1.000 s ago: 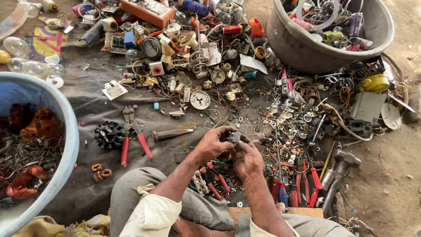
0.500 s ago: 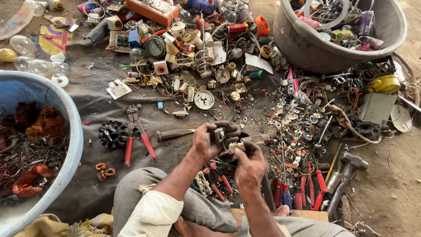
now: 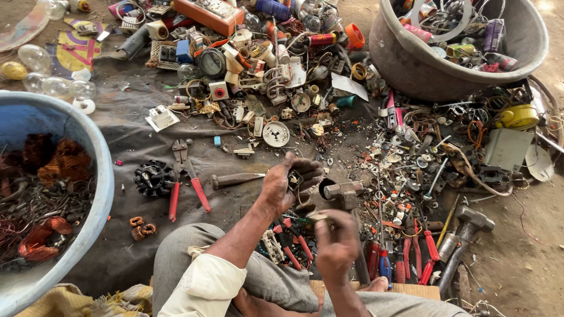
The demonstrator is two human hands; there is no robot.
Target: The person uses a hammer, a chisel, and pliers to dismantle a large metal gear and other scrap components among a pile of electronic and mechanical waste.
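Left hand (image 3: 289, 183): fingers were curled in around a small dark part (image 3: 295, 178), gripping it up off the cloth. Couldn't tell what the part actually was, way too small and half hidden by the fingers.

Right hand (image 3: 336, 239): sat lower and closer to the camera, kinda blurred. Fingers were pinched shut on a small pale bit (image 3: 320, 216) at the fingertips. The two hands were just beside each other, not touching as far as I could see.

Where the part was: held in the air above the grey ground cloth (image 3: 129, 138), just left of a hammer head (image 3: 343, 189) lying on the cloth.

Near the left hand: a grey-handled tool (image 3: 236, 178) lay on the cloth just left of it, then red-handled pliers (image 3: 184, 179) and a black round toothed piece (image 3: 153, 178) further left.

Under the hands: red-handled cutters (image 3: 294, 243) on the cloth by the person's knees.

Right side: screwdrivers with red and blue handles (image 3: 385, 261), and a bigger hammer (image 3: 464, 235) well off to the right.

Tubs: a blue tub (image 3: 104, 176) with copper windings on the far left, a grey basin (image 3: 411, 64) full of scrap at top right.

Top middle: a big scatter of switches, sockets and plastic bits (image 3: 264, 64).
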